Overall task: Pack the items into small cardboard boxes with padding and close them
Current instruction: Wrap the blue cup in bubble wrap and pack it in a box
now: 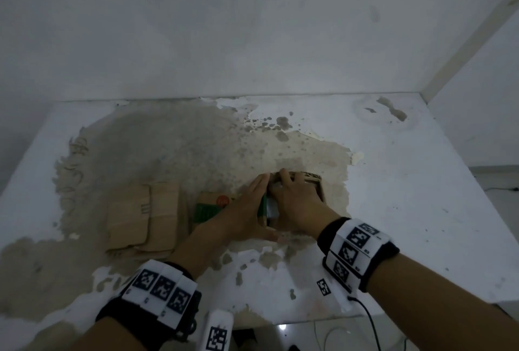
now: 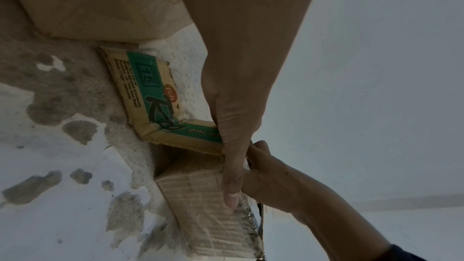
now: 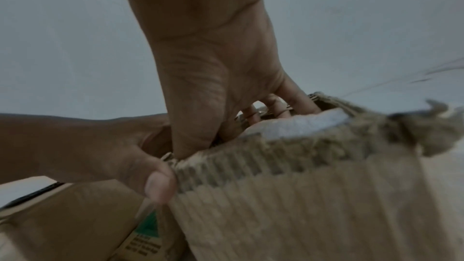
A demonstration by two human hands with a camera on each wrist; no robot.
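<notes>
Step in hand looks like seating the padding in the small cardboard box (image 1: 310, 182); flaps are not closed yet.

Left to right:
- Stack of flat cardboard pieces (image 1: 143, 214) lies toward the left edge of the surface (image 1: 421, 182), untouched.
- The box's green-printed flap (image 1: 207, 209) lies folded out flat just right of that stack.
- Left hand (image 1: 247, 216): fingers straight and together, flat against the box's left wall, thumb on its near corner. It braces and grips nothing.
- Right hand (image 1: 297, 199): fingers curled over the rim into the box, thumb at the near left corner. It presses on the white padding (image 3: 296, 126) inside; whether it actually pinches it, I can't tell.
- Box sits roughly mid-surface, toward the near edge, directly under and between both hands.

To do it well: keep the left palm firm so the torn corrugated wall (image 3: 288, 186) doesn't bow out. Push the padding down evenly, not at one corner. Clear the fingers before folding the flaps. The item itself is not visible.
</notes>
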